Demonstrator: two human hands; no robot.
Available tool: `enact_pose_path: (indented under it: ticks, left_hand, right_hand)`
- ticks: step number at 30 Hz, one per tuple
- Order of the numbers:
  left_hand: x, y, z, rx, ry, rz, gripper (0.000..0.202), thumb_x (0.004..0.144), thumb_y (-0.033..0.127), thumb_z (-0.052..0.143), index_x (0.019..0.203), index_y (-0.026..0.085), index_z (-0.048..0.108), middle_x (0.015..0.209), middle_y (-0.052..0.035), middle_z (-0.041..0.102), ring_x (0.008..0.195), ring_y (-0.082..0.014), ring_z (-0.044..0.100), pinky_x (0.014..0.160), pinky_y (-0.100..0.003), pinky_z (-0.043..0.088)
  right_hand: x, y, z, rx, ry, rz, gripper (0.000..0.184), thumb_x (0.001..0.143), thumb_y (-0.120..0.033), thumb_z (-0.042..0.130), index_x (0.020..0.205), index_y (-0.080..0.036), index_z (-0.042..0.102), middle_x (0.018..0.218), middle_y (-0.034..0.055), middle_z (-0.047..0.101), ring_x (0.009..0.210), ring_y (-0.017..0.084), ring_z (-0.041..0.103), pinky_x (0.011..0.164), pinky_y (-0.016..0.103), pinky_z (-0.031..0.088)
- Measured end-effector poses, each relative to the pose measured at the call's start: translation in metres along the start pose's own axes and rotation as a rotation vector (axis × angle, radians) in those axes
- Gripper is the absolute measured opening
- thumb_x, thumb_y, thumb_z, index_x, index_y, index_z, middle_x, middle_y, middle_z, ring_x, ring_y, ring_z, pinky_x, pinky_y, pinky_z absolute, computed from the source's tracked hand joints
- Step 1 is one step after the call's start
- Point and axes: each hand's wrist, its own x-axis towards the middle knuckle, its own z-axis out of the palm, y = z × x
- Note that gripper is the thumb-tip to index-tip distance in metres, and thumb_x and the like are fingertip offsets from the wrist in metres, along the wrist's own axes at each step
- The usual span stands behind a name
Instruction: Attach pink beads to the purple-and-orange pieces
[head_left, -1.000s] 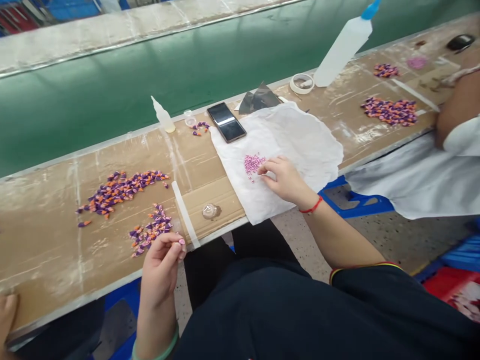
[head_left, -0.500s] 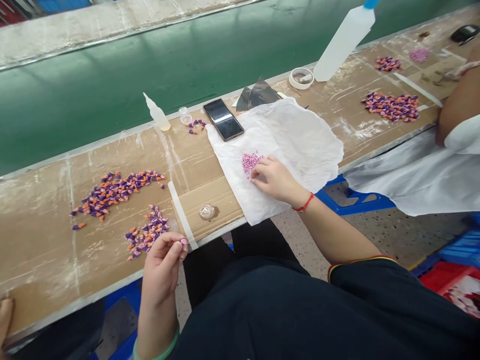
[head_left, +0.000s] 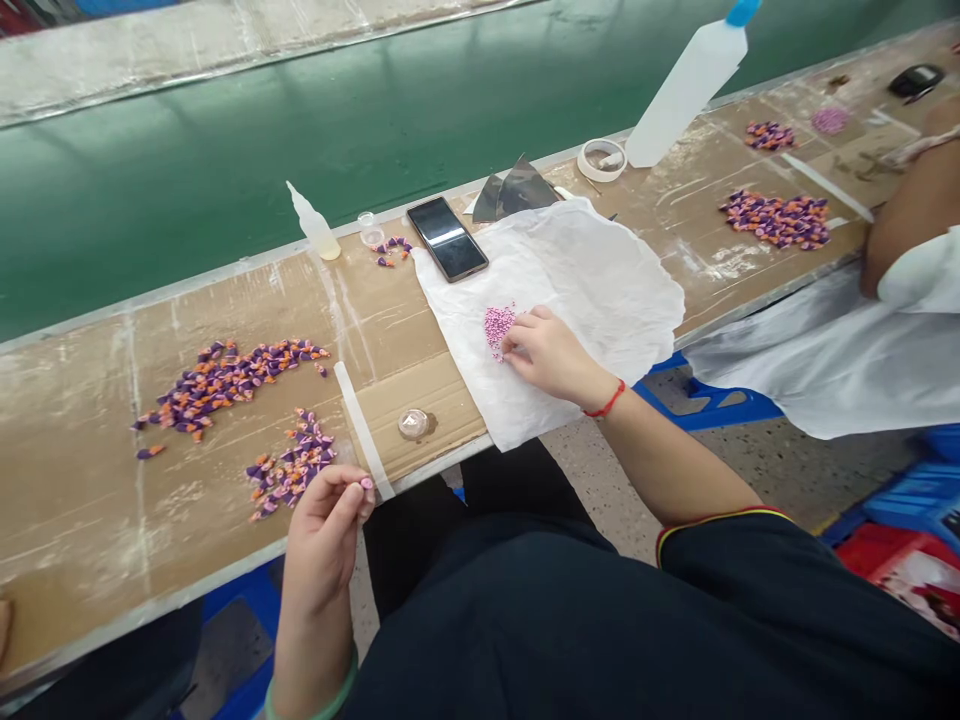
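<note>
Left hand (head_left: 326,530) up beside the bench edge (head_left: 315,525), fingertips pinched together on a pink bead (head_left: 366,483)! Right hand (head_left: 553,355) low on white tissue paper (head_left: 592,290), fingers loosely open, touching the pink bead heap (head_left: 499,330). Barely a shift from a moment ago!

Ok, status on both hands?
Left hand pinching small pink bead. Right hand at pink bead pile on white tissue. Phone at tissue corner.

The left hand (head_left: 326,545) is raised with thumb and fingertips pinched together, while the right hand (head_left: 551,355) rests palm down, fingers curled forward.
</note>
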Motion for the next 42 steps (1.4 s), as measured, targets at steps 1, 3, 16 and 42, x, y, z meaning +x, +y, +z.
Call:
enact_pose_path:
  ticks: [1, 3, 16, 42]
  left_hand:
    - [0.0, 0.0, 0.0, 0.001, 0.002, 0.001, 0.028, 0.067, 0.041, 0.088, 0.073, 0.018, 0.073, 0.057, 0.0009, 0.058, 0.051, -0.0085, 0.049, 0.048, -0.017, 0.042]
    - [-0.002, -0.001, -0.001, 0.001, 0.003, 0.001, 0.028, 0.068, 0.04, 0.087, 0.073, 0.018, 0.073, 0.057, 0.001, 0.058, 0.051, -0.0089, 0.05, 0.048, -0.018, 0.042]
    - [-0.007, 0.0, 0.006, 0.022, 0.006, 0.022, 0.03, 0.07, 0.044, 0.085, 0.071, 0.017, 0.071, 0.058, 0.0003, 0.06, 0.051, -0.0094, 0.049, 0.047, -0.02, 0.041]
    - [-0.016, 0.013, 0.09, 0.202, -0.143, 0.179, 0.029, 0.08, 0.027, 0.075, 0.105, 0.014, 0.079, 0.058, 0.0017, 0.064, 0.051, -0.0099, 0.058, 0.052, -0.021, 0.05]
  right_hand:
    - [0.001, 0.0, 0.001, -0.005, -0.005, -0.004, 0.016, 0.085, -0.011, 0.054, 0.077, -0.017, 0.066, 0.083, 0.0095, 0.066, 0.085, 0.025, 0.048, 0.081, 0.04, 0.041]
    - [0.003, -0.001, 0.002, -0.018, -0.017, -0.014, 0.018, 0.086, -0.011, 0.052, 0.076, -0.017, 0.066, 0.082, 0.0102, 0.066, 0.083, 0.025, 0.047, 0.079, 0.04, 0.039]
    - [-0.003, -0.007, -0.006, 0.149, 0.001, 0.0, 0.013, 0.086, -0.013, 0.045, 0.076, -0.021, 0.048, 0.082, 0.0106, 0.06, 0.084, 0.025, 0.05, 0.084, 0.043, 0.042]
    - [-0.039, -0.119, -0.012, 0.322, 0.444, -0.291, 0.013, 0.097, -0.01, 0.044, 0.091, -0.02, 0.051, 0.09, 0.0087, 0.059, 0.089, 0.024, 0.051, 0.079, 0.04, 0.044]
